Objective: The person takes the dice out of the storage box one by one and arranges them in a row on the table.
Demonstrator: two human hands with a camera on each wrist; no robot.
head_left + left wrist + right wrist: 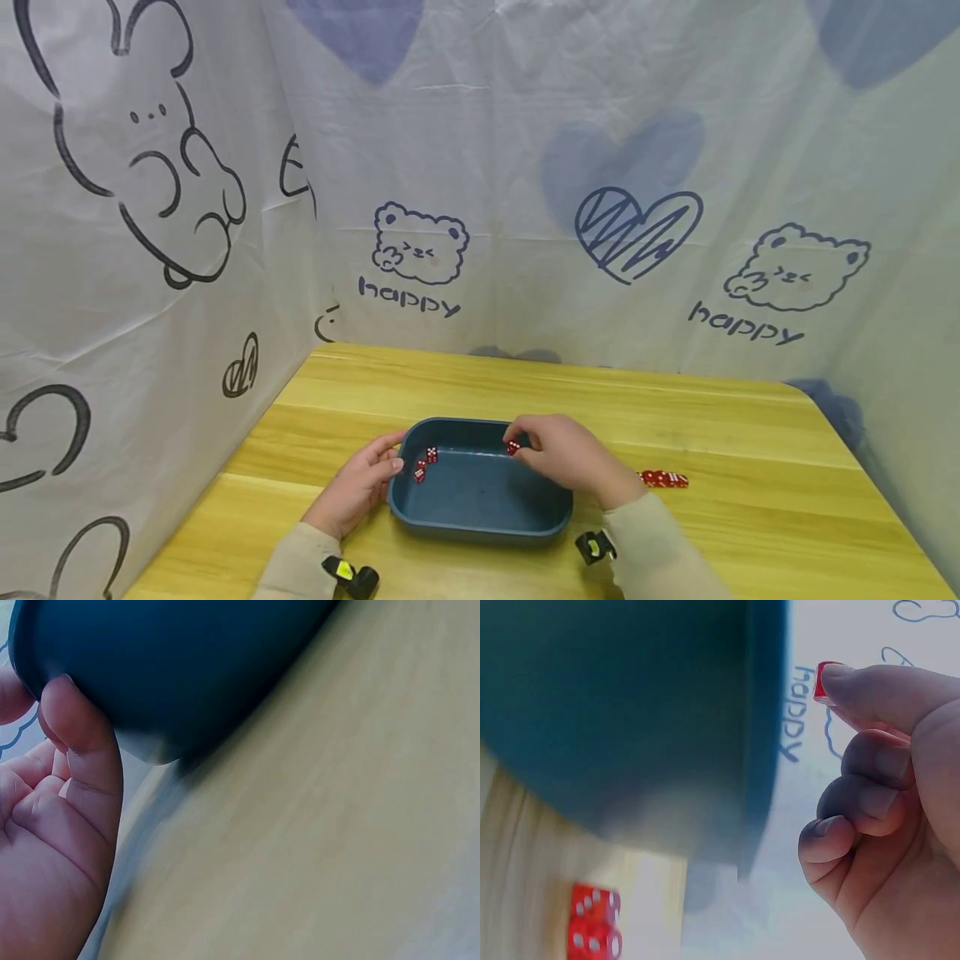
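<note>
A dark teal rectangular tub [480, 531] stands on the table in front of me. My left hand [362, 485] grips its left rim; in the left wrist view the thumb [79, 720] lies against the outer wall. Over the tub's right part, my right hand [562, 450] pinches a red die [513, 447] with white pips. The right wrist view shows this die [826, 682] between thumb and forefinger, above rim height, the other fingers curled. A few red dice [420, 473] lie inside the tub near its left wall.
To the right of the tub, partly behind the right wrist, a row of red dice [663, 479] lies on the wood-grain table [750, 517]. White printed cloth [495, 167] hangs behind the table and along its left side. Each wrist carries a small black camera [595, 547].
</note>
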